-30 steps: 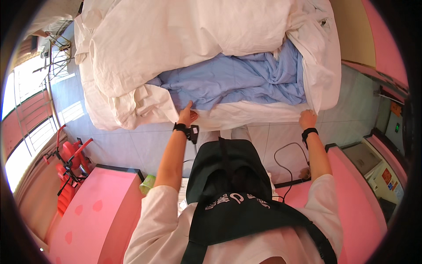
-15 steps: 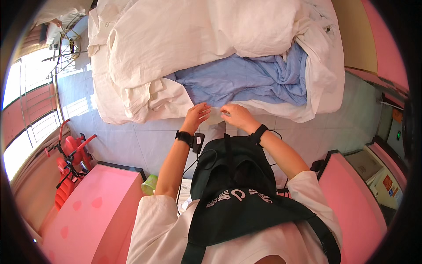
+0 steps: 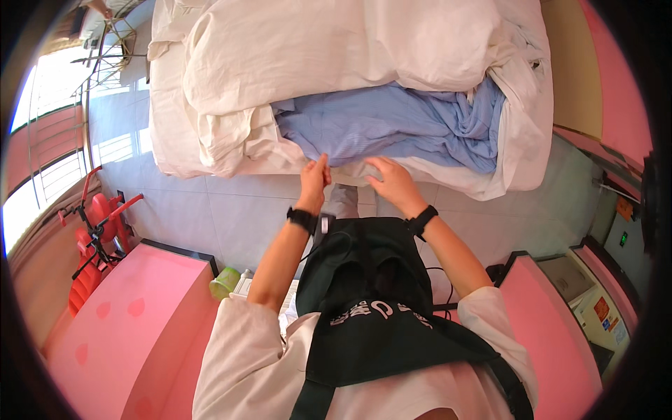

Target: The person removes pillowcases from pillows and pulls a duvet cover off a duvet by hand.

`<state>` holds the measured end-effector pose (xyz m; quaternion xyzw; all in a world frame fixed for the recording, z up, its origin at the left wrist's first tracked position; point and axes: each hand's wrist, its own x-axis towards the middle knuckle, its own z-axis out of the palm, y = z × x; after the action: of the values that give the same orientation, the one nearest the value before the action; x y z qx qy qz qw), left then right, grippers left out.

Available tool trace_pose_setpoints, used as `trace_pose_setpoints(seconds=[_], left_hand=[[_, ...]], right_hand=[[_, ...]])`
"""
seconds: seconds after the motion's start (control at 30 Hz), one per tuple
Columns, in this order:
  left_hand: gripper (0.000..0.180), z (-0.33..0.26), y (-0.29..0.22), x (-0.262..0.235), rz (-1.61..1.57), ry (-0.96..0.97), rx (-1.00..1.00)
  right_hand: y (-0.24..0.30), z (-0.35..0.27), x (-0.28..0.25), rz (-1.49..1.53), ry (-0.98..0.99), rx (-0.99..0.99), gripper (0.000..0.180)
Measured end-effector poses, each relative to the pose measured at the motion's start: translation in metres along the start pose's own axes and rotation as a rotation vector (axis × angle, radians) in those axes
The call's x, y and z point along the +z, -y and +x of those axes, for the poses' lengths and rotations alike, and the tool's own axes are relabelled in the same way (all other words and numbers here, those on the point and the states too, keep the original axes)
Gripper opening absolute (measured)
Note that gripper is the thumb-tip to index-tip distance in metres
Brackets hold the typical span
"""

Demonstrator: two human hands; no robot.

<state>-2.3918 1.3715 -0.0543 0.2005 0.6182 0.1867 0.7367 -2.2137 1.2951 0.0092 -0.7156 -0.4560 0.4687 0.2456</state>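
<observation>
A blue sheet (image 3: 392, 126) lies rumpled on the bed, bunched at its right end. A white quilt (image 3: 301, 56) is heaped over the far part of the bed, with a folded flap at the left. At the bed's near edge, my left hand (image 3: 314, 183) is closed, thumb upward, beside the tip of the white flap; what it holds, if anything, is hidden. My right hand (image 3: 394, 183) hovers by the white bedding along that edge, thumb and fingers apart, with nothing visible in it. Both wrists wear black bands.
Behind me on the left stands a pink cabinet (image 3: 133, 294); another pink panel (image 3: 539, 322) is on the right. A red exercise machine (image 3: 101, 217) is by the window. A green bin (image 3: 225, 283) sits near my left elbow. Grey floor tiles (image 3: 238, 217) border the bed.
The fingers of my left hand have curled from stretched to closed. My right hand has moved slightly right, and its thumb and fingers have parted. The view has shifted a little.
</observation>
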Motion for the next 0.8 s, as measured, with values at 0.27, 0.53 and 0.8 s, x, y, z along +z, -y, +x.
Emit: trace_pose_setpoints(seconds=[0.27,0.53,0.8], left_hand=[[0.013,-0.062,-0.046,0.013,0.612,0.012,0.791],[0.048,-0.006,-0.077,-0.014,1.613,-0.049,0.713],[0.042,0.068,-0.116,-0.149,1.692,-0.533,1.074]], right_hand=[[0.054,0.044,0.006,-0.255,-0.159,-0.392,0.02],[0.125,0.008,-0.06,-0.19,-0.178,-0.52,0.017],[0.081,-0.104,-0.204,-0.301,-0.876,-0.292,0.016]])
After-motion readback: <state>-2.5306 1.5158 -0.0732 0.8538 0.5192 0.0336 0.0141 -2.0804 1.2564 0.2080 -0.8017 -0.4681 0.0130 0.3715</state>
